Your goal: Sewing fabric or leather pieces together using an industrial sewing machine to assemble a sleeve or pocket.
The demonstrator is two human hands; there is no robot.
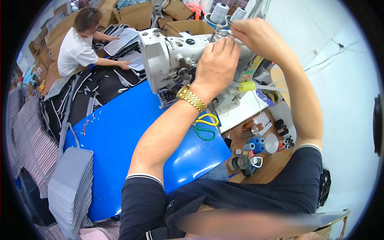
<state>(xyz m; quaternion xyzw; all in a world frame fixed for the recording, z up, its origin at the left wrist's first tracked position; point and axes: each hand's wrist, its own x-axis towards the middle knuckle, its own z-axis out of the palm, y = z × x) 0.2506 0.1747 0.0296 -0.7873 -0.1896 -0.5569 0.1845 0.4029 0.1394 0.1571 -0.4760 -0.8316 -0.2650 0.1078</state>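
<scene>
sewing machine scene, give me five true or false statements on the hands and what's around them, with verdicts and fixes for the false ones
1. The left hand and right hand are both raised to the machine. True.
2. The gold watch is on the right wrist. False: it is on the left wrist.
3. The scissors have one yellow and one green handle loop. True.
4. The grey stack is at the picture's lower right. False: it is at the lower left.
5. The co-worker wears a black top. False: the top is white.
</scene>
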